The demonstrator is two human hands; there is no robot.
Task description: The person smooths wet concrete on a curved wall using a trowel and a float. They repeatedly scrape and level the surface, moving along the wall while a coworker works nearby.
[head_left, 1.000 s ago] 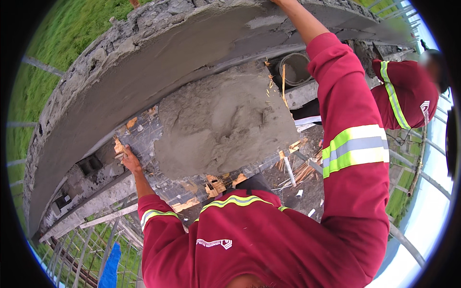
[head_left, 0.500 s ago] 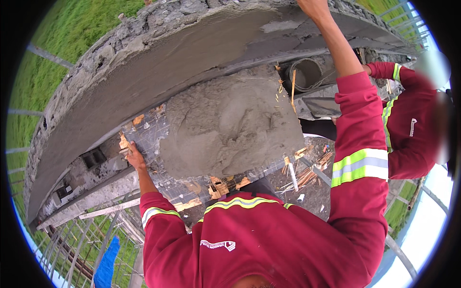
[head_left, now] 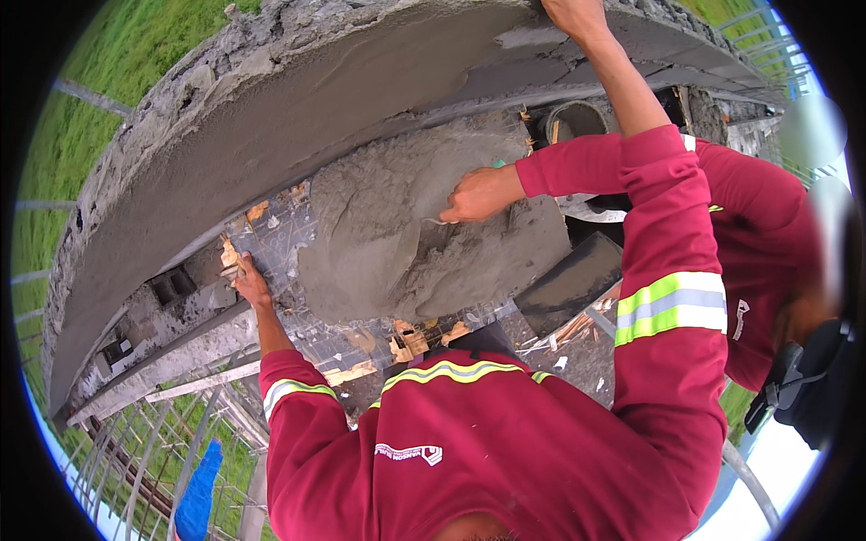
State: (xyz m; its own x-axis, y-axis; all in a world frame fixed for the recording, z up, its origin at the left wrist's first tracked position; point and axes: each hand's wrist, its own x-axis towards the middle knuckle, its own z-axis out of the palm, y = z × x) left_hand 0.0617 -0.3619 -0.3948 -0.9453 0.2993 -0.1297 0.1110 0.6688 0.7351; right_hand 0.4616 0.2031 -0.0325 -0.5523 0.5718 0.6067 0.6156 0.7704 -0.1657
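Note:
My left hand (head_left: 251,281) grips the splintered left edge of a worn board (head_left: 289,239), its fingers curled at the broken wood. A broad heap of wet grey mortar (head_left: 361,225) covers most of that board. My right hand (head_left: 577,16) reaches up to the top of the plastered wall (head_left: 361,99); its fingers are cut off by the picture's upper edge, so what they hold is hidden. From the right, a co-worker's hand (head_left: 483,194) works a trowel in the mortar. A dark rectangular mortar-smeared board (head_left: 573,284) lies against the heap's right side.
The co-worker (head_left: 767,243) in a red top stands close at my right. A round bucket (head_left: 577,119) sits beyond the board. Wood scraps (head_left: 410,345) stick out along its near edge. Scaffold poles (head_left: 194,451) and a blue cloth (head_left: 198,491) are at lower left.
The co-worker has leaned in, bringing a hand with a trowel into the mortar and the dark rectangular board beside it. My right hand has shifted slightly left along the wall; my left hand stays put.

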